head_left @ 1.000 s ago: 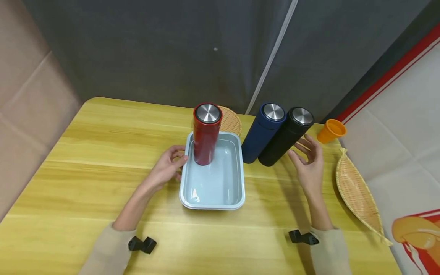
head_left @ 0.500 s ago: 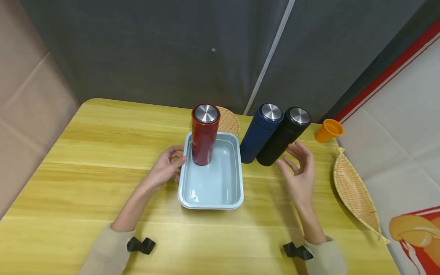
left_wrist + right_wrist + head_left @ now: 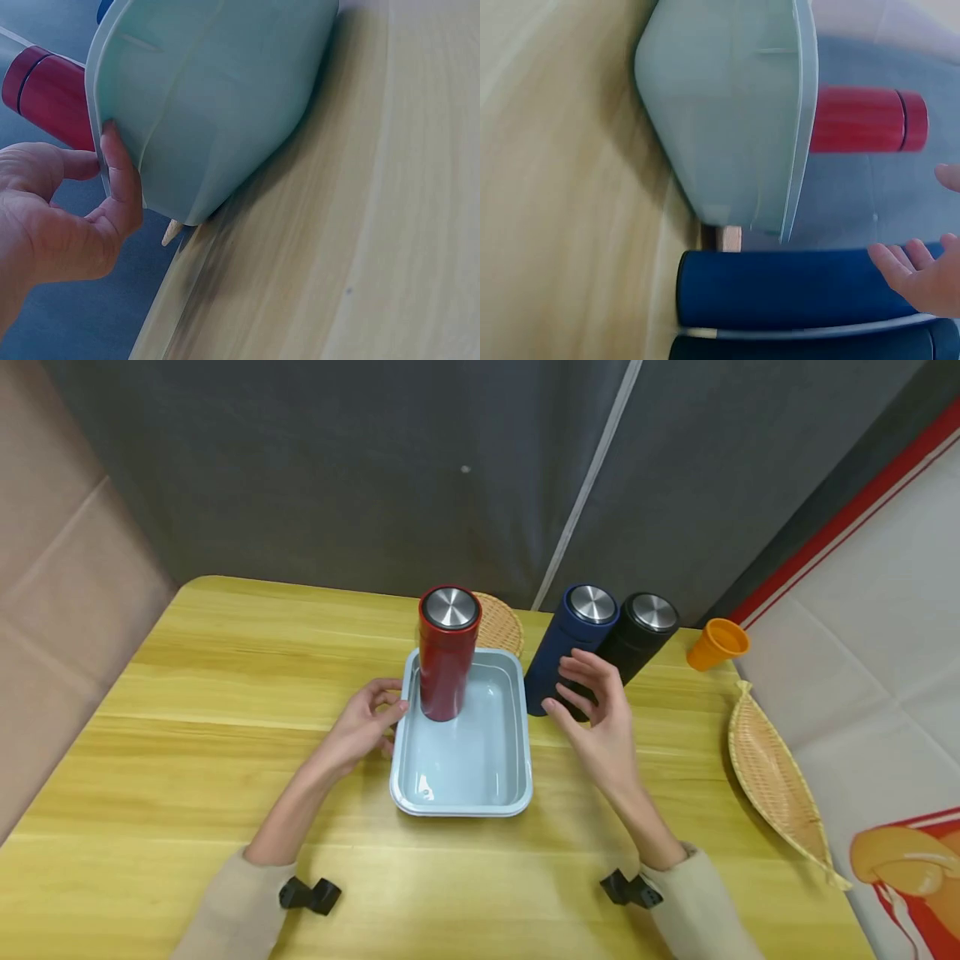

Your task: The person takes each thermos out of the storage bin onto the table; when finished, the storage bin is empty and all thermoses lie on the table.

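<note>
A light blue plastic basin point(image 3: 468, 768) stands on the wooden table in the head view. Inside it, toward the back left, a red thermos point(image 3: 447, 668) with a steel-topped lid stands upright. My left hand point(image 3: 362, 722) pinches the basin's left rim, thumb on one side and fingers on the other, as the left wrist view shows. Right of the basin are a blue thermos point(image 3: 557, 647) and a black thermos point(image 3: 636, 639), both upright side by side. My right hand point(image 3: 603, 718) is in front of these two, fingers spread and slightly bent, holding nothing. It hides the black one's lower part.
Behind the basin lies a round woven mat point(image 3: 501, 625), partly covered. An orange cup point(image 3: 716, 647) stands at the back right corner. Along the right edge lies a leaf-shaped woven basket point(image 3: 776, 777). A dark grey curtain point(image 3: 337, 477) hangs behind the table.
My right hand has moved left, from beside the black thermos to in front of the blue and black thermoses. The left hand, basin and thermoses stay where they were.
</note>
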The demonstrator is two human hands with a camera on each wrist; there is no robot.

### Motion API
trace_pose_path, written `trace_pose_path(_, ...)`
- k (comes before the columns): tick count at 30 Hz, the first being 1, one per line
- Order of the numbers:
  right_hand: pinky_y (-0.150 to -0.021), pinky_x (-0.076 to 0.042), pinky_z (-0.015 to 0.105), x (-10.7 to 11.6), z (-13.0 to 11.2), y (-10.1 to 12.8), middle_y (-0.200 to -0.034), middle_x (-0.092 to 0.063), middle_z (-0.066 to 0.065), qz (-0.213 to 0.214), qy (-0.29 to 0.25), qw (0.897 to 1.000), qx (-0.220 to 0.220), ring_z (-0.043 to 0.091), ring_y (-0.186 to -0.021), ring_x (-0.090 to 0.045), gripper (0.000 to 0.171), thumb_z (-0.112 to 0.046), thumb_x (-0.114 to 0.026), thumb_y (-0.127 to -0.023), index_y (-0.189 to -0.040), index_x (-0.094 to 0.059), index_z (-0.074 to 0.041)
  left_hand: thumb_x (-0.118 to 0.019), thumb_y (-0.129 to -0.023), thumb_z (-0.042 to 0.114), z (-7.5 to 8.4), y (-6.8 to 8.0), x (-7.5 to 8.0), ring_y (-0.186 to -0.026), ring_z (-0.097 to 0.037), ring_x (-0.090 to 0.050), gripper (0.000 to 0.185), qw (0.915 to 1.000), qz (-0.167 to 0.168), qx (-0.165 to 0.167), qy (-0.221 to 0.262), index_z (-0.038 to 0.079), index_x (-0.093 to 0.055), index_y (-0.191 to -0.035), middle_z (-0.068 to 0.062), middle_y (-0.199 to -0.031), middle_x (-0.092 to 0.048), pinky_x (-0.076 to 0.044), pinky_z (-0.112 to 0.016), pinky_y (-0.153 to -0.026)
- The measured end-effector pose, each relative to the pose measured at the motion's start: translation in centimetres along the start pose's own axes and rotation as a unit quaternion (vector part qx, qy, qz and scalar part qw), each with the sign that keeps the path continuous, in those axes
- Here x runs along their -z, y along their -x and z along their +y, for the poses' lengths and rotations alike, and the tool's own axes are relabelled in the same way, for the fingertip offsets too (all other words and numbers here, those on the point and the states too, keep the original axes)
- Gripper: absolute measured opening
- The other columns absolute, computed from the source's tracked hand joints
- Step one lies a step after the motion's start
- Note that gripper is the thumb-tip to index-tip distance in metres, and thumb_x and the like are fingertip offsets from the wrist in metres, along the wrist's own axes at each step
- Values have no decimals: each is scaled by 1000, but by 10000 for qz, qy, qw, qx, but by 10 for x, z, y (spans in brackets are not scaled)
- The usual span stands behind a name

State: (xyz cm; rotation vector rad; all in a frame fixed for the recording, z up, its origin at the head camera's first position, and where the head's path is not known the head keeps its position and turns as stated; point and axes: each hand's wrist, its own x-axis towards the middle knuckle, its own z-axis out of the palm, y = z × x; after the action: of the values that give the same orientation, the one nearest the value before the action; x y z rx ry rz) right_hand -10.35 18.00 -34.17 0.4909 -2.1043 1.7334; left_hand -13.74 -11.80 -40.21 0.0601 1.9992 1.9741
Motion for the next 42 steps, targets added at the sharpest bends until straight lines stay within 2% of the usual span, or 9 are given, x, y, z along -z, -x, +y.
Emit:
trace_pose_path(5, -96, -51, 38, -16, 2, -12, -128, -52, 19, -332, 24, 9994, 4, 35, -116, -52, 61, 10, -70, -81, -136, -44, 1, -52, -99, 7, 0, 0, 0, -66, -18, -58, 46, 10000, -17, 22, 0, -6, -33, -139, -28, -117, -49, -55, -32, -46)
trace_pose_path(10, -96, -51, 38, -38, 2, -23, -128, -53, 18, -621, 101, 9978, -187, 30, -116, -53, 62, 7, -73, -81, -136, -45, 1, -52, -99, 8, 1, -1, 0, -66, -18, -58, 46, 10000, -34, 4, 11, -6, -33, -139, -27, -116, -49, -54, -31, -46)
trace_pose_path(16, -97, -47, 54, -64, -13, -36, -129, -49, 30, -986, -120, 9941, -434, 43, -116, -51, 65, 10, -71, -81, -137, -38, 10, -51, -99, 8, -1, 2, 3, -68, -18, -57, 46, 10000, 41, -30, 45, -6, -33, -139, -23, -112, -50, -54, -29, -45)
trace_pose_path(18, -97, -47, 55, -68, -12, -40, -129, -49, 30, -1168, -129, 9918, -501, 44, -117, -50, 69, 12, -71, -80, -139, -35, 11, -51, -99, 8, -2, 3, 4, -70, -19, -57, 46, 10000, 52, -30, 44, -7, -33, -139, -23, -112, -50, -54, -30, -45)
trace_pose_path(25, -97, -50, 41, -77, 23, -53, -135, -49, 13, -1734, 32, 9824, -689, 25, -119, -52, 81, -2, -78, -79, -145, -32, -6, -52, -99, 9, -3, 4, 3, -70, -19, -58, 47, 9999, 99, -54, 54, -7, -33, -139, -23, -113, -50, -55, -30, -45)
trace_pose_path(28, -97, -51, 42, -82, 31, -55, -136, -48, 12, -1747, 215, 9821, -667, 24, -119, -52, 81, -7, -80, -79, -144, -33, -6, -53, -99, 9, -2, 3, 3, -70, -19, -59, 47, 9999, 113, -23, 75, -6, -33, -139, -22, -113, -51, -55, -30, -45)
trace_pose_path(34, -94, -53, 42, -91, 32, -54, -133, -50, 11, -1498, 662, 9839, -721, 23, -115, -53, 77, -14, -81, -79, -141, -36, -5, -53, -99, 8, -1, 1, 3, -71, -20, -60, 47, 9999, 86, -2, 56, -5, -33, -140, -22, -114, -51, -55, -32, -46)
trace_pose_path(39, -93, -53, 40, -93, 30, -54, -131, -51, 11, -1440, 709, 9832, -875, 24, -113, -54, 75, -15, -81, -79, -138, -38, -5, -53, -98, 7, -1, -1, 1, -70, -20, -59, 47, 10000, 42, 39, 45, -5, -34, -139, -26, -115, -49, -56, -34, -47)
trace_pose_path(42, -93, -53, 43, -91, 30, -55, -131, -51, 12, -1426, 666, 9830, -947, 25, -113, -54, 74, -15, -82, -78, -138, -39, -4, -54, -98, 8, -2, -3, -1, -70, -19, -59, 47, 10000, 35, 43, 46, -6, -34, -139, -26, -114, -49, -56, -33, -47)
